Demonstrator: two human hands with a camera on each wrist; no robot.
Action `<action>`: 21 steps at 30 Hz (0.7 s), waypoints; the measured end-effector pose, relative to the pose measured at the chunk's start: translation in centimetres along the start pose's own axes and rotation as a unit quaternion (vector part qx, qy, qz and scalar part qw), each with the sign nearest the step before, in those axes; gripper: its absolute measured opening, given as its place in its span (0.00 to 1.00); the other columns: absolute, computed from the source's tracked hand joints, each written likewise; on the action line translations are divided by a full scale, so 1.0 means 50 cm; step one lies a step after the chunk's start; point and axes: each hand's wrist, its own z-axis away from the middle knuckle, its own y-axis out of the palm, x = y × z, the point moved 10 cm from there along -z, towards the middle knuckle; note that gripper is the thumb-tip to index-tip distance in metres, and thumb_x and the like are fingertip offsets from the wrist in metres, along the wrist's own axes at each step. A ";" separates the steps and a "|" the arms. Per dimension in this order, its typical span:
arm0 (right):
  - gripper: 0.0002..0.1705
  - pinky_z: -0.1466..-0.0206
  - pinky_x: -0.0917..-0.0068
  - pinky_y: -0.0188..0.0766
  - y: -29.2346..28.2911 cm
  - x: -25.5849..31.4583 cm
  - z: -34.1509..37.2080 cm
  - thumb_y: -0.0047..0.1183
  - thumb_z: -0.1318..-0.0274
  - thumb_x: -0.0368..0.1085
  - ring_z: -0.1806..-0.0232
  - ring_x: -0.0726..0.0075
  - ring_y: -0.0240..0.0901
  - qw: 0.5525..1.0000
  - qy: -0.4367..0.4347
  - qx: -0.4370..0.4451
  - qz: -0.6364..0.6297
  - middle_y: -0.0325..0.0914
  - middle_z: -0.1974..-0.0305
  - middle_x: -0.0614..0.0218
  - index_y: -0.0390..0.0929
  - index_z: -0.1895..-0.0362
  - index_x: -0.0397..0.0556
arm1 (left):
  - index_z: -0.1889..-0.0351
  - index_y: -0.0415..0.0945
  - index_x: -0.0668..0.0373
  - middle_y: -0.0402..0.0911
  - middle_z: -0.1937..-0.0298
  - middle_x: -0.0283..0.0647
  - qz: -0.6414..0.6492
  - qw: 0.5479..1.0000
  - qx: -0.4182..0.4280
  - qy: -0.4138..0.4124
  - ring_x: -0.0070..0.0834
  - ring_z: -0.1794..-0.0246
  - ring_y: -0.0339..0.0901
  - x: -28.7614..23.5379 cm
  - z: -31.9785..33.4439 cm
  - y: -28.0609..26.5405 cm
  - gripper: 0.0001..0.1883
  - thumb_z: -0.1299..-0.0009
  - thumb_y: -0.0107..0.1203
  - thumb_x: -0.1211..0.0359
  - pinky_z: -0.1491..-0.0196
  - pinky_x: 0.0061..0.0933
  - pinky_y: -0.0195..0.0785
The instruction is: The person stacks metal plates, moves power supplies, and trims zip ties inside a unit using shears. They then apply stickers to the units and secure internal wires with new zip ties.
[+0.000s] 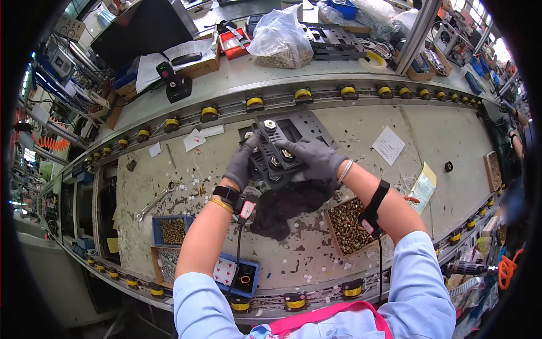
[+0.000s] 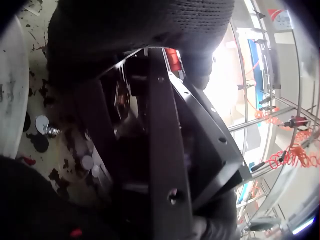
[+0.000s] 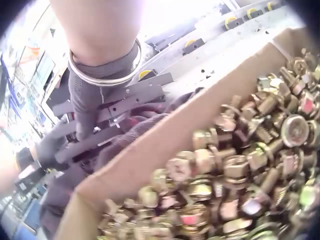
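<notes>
Both hands wear grey knit gloves and hold a stack of black metal brackets (image 1: 317, 129) above the workbench. The brackets have slots, holes and large silver hex nuts (image 1: 270, 124) on top. My left hand (image 1: 241, 164) grips the stack's left side, its fingers at the edge. At the right side, my right hand (image 1: 316, 160) grips with the thumb over the top near a nut. In the left wrist view, bracket flanges (image 2: 167, 150) stand between the gloved fingers. A dark cloth (image 1: 282, 209) lies crumpled beneath the hands.
A cardboard box of brassy bolts (image 1: 351, 226) stands right of the cloth; a blue bin of bolts (image 1: 172, 231) stands left. A wrench (image 1: 152, 206) and a paper sheet (image 1: 388, 145) lie on the worn bench. Roller rails (image 1: 254, 103) run along the back, below a shelf with a bag of hardware (image 1: 282, 56).
</notes>
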 end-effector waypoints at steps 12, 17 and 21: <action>0.37 0.44 0.59 0.70 0.124 0.078 0.039 0.42 0.43 0.31 0.63 0.53 0.77 0.971 -0.155 -0.071 0.165 0.78 0.68 0.63 0.52 0.28 0.59 | 0.37 0.56 0.62 0.75 0.49 0.44 -0.128 0.972 -0.003 0.195 0.32 0.51 0.77 -0.070 0.087 0.058 0.38 0.41 0.67 0.64 0.50 0.32 0.76; 0.28 0.44 0.61 0.67 0.057 0.148 0.067 0.48 0.46 0.40 0.58 0.60 0.76 0.944 -0.212 -0.103 0.232 0.77 0.64 0.62 0.67 0.38 0.61 | 0.33 0.45 0.63 0.65 0.42 0.47 -0.144 0.945 -0.070 0.285 0.33 0.43 0.70 -0.061 0.112 0.027 0.48 0.48 0.69 0.75 0.44 0.35 0.73; 0.58 0.41 0.53 0.61 -0.137 -0.037 0.196 0.74 0.76 0.55 0.39 0.47 0.60 0.888 0.187 -0.418 0.050 0.65 0.44 0.56 0.62 0.36 0.48 | 0.32 0.44 0.63 0.64 0.41 0.47 -0.210 0.909 -0.061 0.354 0.34 0.41 0.68 -0.076 0.154 0.048 0.50 0.49 0.68 0.78 0.42 0.33 0.71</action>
